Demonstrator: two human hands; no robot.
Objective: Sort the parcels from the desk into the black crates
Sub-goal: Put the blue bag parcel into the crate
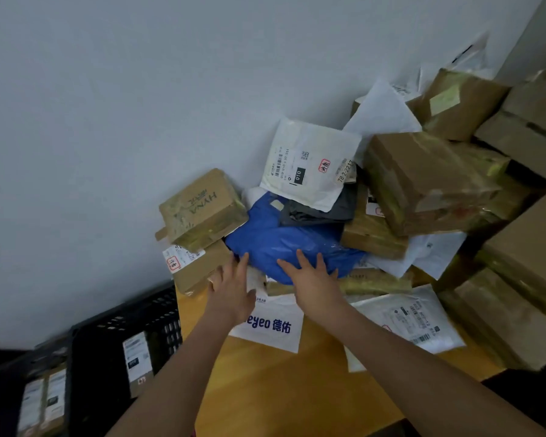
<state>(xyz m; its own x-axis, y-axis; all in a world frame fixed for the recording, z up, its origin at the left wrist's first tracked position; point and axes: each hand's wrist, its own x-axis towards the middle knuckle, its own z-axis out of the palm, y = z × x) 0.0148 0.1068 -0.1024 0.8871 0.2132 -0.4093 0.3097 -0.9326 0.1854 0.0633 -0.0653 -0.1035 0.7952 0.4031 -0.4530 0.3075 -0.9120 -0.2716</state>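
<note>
A pale wall fills the upper left of the view, and against it a heap of parcels is piled on the orange-brown wooden surface. On the right of the heap are the big taped cardboard boxes, stacked unevenly and tilted. Below the surface's left edge stand two black crates side by side, each already holding labelled parcels on end.

In the middle of the heap lies a blue plastic mailer bag, puffy and creased, partly under a dark grey bag and a white labelled mailer. Left of it a cardboard box printed "HYNA" rests tilted on a flatter box with a red-stamped label. In front, a white bag printed "Deyeo" lies flat on the surface, and another white labelled mailer lies to the right.

Both arms reach forward. The right hand has its fingers straight and spread, lying on the near edge of the blue bag — nothing gripped. The left hand is likewise flat and open, fingertips at the bag's left corner, just beside the flatter box.
</note>
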